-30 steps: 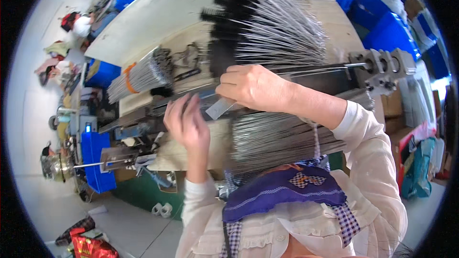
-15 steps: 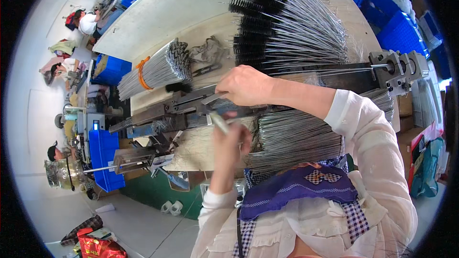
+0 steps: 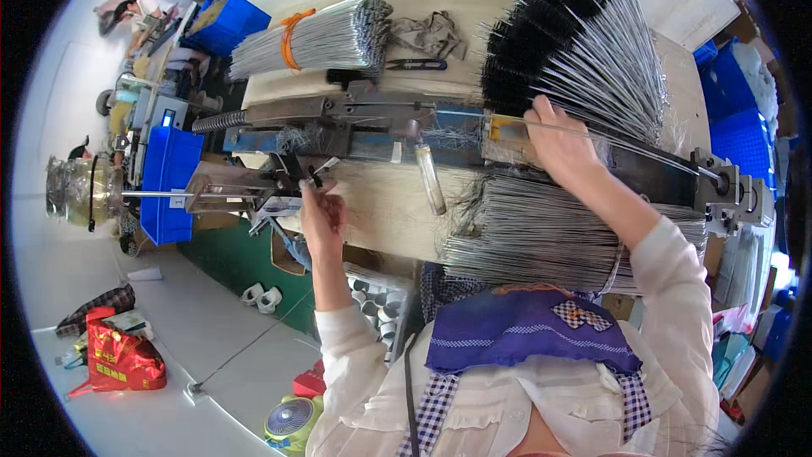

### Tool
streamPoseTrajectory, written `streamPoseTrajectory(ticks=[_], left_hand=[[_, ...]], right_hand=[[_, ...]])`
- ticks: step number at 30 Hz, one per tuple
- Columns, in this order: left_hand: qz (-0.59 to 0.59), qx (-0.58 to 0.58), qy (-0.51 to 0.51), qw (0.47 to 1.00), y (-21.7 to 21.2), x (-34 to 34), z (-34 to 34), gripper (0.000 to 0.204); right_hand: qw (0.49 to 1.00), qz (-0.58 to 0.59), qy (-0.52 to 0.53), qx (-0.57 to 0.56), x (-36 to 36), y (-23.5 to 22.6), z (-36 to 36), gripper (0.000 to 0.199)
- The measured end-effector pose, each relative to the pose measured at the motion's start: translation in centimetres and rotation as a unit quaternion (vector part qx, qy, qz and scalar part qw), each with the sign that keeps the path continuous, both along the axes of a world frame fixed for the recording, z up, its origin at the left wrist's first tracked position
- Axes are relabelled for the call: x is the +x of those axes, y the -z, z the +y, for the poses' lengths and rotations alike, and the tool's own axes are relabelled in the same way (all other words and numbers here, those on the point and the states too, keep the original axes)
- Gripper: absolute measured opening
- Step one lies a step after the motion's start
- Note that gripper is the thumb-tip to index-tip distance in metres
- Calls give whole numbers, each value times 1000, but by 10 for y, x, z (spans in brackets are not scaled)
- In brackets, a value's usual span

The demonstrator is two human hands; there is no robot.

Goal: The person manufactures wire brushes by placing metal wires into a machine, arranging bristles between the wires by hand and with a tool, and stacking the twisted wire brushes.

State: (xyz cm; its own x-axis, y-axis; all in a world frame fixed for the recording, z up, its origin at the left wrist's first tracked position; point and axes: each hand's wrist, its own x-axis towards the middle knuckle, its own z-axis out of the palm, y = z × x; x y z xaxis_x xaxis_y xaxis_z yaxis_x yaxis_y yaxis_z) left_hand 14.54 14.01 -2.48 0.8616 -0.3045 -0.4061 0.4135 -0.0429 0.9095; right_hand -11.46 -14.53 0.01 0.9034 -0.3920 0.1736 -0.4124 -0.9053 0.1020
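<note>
**Both hands on the brush-twisting rig**

Head cam: left hand (image 3: 321,216), fingers pinched on a small black lever (image 3: 311,176) of the metal machine (image 3: 338,114). Right hand (image 3: 562,148), fingers closed around a thin wire (image 3: 643,140), black-tipped wire brushes (image 3: 584,42) fanned just beyond them.

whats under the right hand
The right hand rests on a long wire laid along the dark machine bar, beside a yellowish block. The wire's stretch beneath the palm is covered.

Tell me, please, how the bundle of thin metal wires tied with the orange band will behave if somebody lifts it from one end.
The wire bundle looks dense, so probably heavy for its size. The orange band sits near one end, so the free ends may splay or sag.
</note>
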Motion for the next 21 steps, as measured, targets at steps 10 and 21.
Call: streamPoseTrajectory(ticks=[10, 21], left_hand=[[-8, -110, -39, 993, 20, 4, -15, 25], [-237, -84, 268, 930, -73, -131, -97, 32]], right_hand=[[968, -176, -156, 82, -17, -91, 46, 13], [967, -87, 110, 215, -136, -99, -59, 17]])
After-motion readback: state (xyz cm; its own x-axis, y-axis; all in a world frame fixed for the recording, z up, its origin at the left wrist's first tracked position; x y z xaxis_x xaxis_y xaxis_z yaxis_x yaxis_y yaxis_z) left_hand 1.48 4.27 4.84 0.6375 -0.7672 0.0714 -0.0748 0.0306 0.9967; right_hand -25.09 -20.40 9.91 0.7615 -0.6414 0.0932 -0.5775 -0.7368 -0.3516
